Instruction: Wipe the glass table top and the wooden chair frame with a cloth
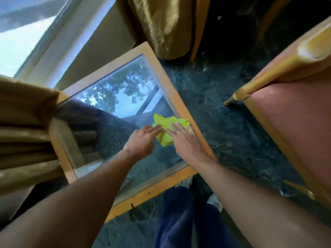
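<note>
On the glass table top (114, 108), both flat, spread hands (141, 140) (184, 138) press a yellow cloth (166, 126).

Gold curtains (161, 24), window (21, 33), dark marbled floor (223, 122).

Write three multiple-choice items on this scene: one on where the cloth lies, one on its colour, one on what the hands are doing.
1. Where is the cloth?
A. On the glass near the table's right rail
B. On the chair seat
C. On the floor

2. What colour is it?
A. White
B. Blue
C. Yellow-green

3. How do the hands meet it?
A. Both are lifted clear
B. Both lie on it with fingers stretched out
C. One holds it up in the air

Key: 1 A, it sits crumpled on the pane beside the right wooden rail. 2 C, it is bright yellow-green. 3 B, the left hand and right hand rest flat on the cloth, fingers extended, not fisted.
</note>
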